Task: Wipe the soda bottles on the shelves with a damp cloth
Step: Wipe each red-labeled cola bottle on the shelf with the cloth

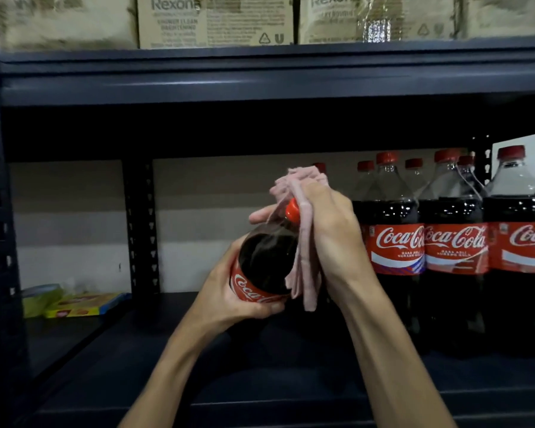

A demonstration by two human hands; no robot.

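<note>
Watch the tilt: the dark plastic cola bottle (266, 264) w/ red label is off the dark metal shelf (198, 366), held in mid-air w/ its neck up & away from you. A damp, slick surface could let it slide out of your left hand (244, 298), esp. if you scrub hard up top. It's just left of the standing row of cola bottles (454, 242), so a wide swing of your right hand (328, 230) could knock the nearest one over. Rubbing round the red cap (292, 210) might also loosen it, prob. minor. Grip now: left hand is closed round the bottle's lower body at the label, fingers curled round it. Right hand wraps the folded pink cloth (303, 273) against neck & shoulder, fingertips curling past the cap on its left. The loose cloth end hangs down the bottle's right side.
</note>
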